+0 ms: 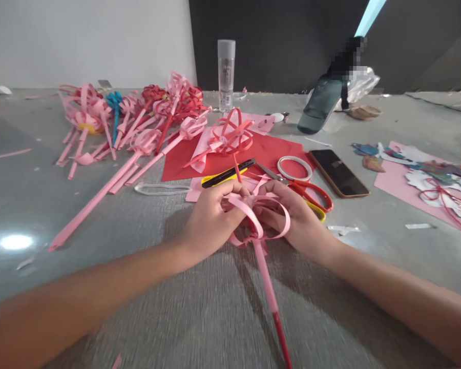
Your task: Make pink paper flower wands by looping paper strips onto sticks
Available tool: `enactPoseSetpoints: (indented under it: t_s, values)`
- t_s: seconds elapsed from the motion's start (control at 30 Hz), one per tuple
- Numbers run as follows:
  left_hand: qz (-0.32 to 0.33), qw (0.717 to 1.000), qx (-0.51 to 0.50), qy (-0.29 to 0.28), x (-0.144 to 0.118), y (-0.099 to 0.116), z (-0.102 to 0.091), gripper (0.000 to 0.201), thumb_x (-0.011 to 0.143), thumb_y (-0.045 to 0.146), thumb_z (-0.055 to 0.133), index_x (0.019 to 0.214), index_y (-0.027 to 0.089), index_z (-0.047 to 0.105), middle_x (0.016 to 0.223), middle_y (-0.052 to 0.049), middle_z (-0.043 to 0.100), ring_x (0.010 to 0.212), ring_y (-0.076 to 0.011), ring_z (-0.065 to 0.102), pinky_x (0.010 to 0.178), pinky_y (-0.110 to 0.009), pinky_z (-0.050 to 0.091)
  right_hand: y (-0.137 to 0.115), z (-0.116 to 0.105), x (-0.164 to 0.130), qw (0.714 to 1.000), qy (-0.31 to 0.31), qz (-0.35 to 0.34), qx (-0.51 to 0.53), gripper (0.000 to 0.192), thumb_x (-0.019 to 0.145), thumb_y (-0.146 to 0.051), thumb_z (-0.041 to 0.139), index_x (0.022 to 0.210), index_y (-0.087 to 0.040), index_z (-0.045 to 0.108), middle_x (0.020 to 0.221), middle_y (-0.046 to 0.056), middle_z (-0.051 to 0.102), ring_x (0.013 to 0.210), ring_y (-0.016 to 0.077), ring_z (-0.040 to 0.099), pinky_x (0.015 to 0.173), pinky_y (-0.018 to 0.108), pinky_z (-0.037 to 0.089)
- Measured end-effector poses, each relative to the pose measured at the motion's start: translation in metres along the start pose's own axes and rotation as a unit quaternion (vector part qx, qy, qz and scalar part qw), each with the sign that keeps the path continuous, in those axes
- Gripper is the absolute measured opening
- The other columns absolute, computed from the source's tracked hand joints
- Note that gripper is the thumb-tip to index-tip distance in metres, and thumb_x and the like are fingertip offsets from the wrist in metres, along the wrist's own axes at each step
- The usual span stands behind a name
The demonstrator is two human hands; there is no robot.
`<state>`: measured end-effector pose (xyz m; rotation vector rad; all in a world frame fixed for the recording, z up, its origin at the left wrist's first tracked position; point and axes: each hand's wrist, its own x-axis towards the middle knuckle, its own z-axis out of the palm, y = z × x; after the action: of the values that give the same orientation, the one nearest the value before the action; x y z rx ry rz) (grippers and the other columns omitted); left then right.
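Observation:
Between my hands is a pink paper-strip flower (256, 220) with looped petals, on a pink paper tube (266, 277) with a thin red stick (281, 338) coming out of its near end. My left hand (218, 215) pinches the far side of the loops, thumb and forefinger closed. Opposite it, my right hand (292, 215) has its fingers closed on the same loops. The fingertips meet at the flower's top and partly hide what they grip. Just beyond the hands lie a black and yellow box cutter (228, 173) and orange-handled scissors (311, 192).
Several finished paper flowers (138, 118) are heaped at the back left. Red paper sheets (276, 148), a tape roll (295, 168) and a phone (338, 172) lie ahead. A clear bottle (226, 77) and a dark bottle (320, 105) stand behind. Pink paper with cutouts (399, 179) is at right.

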<state>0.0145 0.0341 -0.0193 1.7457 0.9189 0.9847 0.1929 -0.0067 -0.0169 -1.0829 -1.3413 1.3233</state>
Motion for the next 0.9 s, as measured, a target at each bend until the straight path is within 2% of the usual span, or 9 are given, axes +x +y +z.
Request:
enactPoseSetpoints:
  t_s: [0.1,0.17,0.23,0.33,0.43,0.63,0.9]
  values:
    - [-0.033,0.998,-0.037,-0.037,0.0034,-0.0016,-0.0028,0.010,0.094,0.023,0.061,0.086,0.018,0.064,0.072,0.003,0.064,0.055,-0.0088,0.059,0.049,-0.018,0.045,0.0062,-0.0047,0.0011,0.991,0.028,-0.057,-0.117,0.016,0.092,-0.026,0.068,0.096,-0.027,0.053,0.074,-0.004,0.062,0.060,0.0126,0.053,0.053,0.026,0.042]
    - [-0.060,0.994,-0.059,-0.067,0.0043,-0.0007,-0.0043,0.010,0.096,0.024,0.060,0.087,0.019,0.062,0.065,0.005,0.061,0.046,-0.0073,0.055,0.042,-0.017,0.041,0.0095,-0.0052,0.0005,0.969,0.048,-0.108,-0.217,0.013,0.094,-0.021,0.065,0.097,-0.026,0.054,0.071,-0.005,0.060,0.057,0.0115,0.050,0.052,0.026,0.040]
    - [-0.079,0.992,-0.058,-0.076,0.0044,0.0009,-0.0056,0.008,0.096,0.023,0.060,0.089,0.019,0.062,0.066,0.005,0.062,0.047,-0.0072,0.057,0.042,-0.016,0.042,0.0107,-0.0047,-0.0002,0.943,0.058,-0.153,-0.291,0.016,0.091,-0.017,0.066,0.099,-0.024,0.054,0.072,-0.005,0.060,0.056,0.0105,0.049,0.052,0.026,0.040]
    - [-0.101,0.991,-0.045,-0.081,0.0034,0.0024,-0.0066,0.008,0.095,0.023,0.061,0.090,0.019,0.064,0.067,0.005,0.065,0.047,-0.0067,0.058,0.040,-0.014,0.042,0.0099,-0.0051,-0.0005,0.910,0.070,-0.202,-0.356,0.020,0.088,-0.014,0.066,0.103,-0.022,0.055,0.087,-0.002,0.065,0.068,0.0117,0.057,0.059,0.026,0.046]
    - [-0.096,0.993,-0.032,-0.067,0.0013,0.0025,-0.0059,0.006,0.092,0.019,0.063,0.088,0.020,0.067,0.069,0.005,0.066,0.048,-0.0058,0.060,0.040,-0.012,0.044,0.0084,-0.0078,-0.0003,0.889,0.071,-0.242,-0.382,0.019,0.088,-0.012,0.064,0.104,-0.022,0.058,0.095,0.002,0.065,0.077,0.0144,0.060,0.066,0.028,0.050]
    - [-0.139,0.978,-0.125,-0.087,-0.0033,0.0037,-0.0036,0.006,0.095,0.021,0.059,0.091,0.023,0.064,0.056,0.009,0.059,0.036,-0.0085,0.058,0.031,-0.015,0.046,0.0055,-0.0112,0.0017,0.861,0.047,-0.303,-0.405,0.013,0.092,-0.012,0.062,0.101,-0.021,0.062,0.093,0.006,0.065,0.083,0.0188,0.065,0.070,0.033,0.053]
    - [-0.109,0.986,-0.110,-0.066,-0.0019,0.0050,-0.0033,0.005,0.094,0.020,0.062,0.093,0.021,0.066,0.063,0.007,0.062,0.041,-0.0078,0.063,0.035,-0.012,0.049,0.0055,-0.0111,0.0051,0.848,0.050,-0.327,-0.414,0.010,0.096,-0.012,0.060,0.102,-0.019,0.064,0.095,0.008,0.066,0.083,0.0182,0.065,0.071,0.033,0.055]
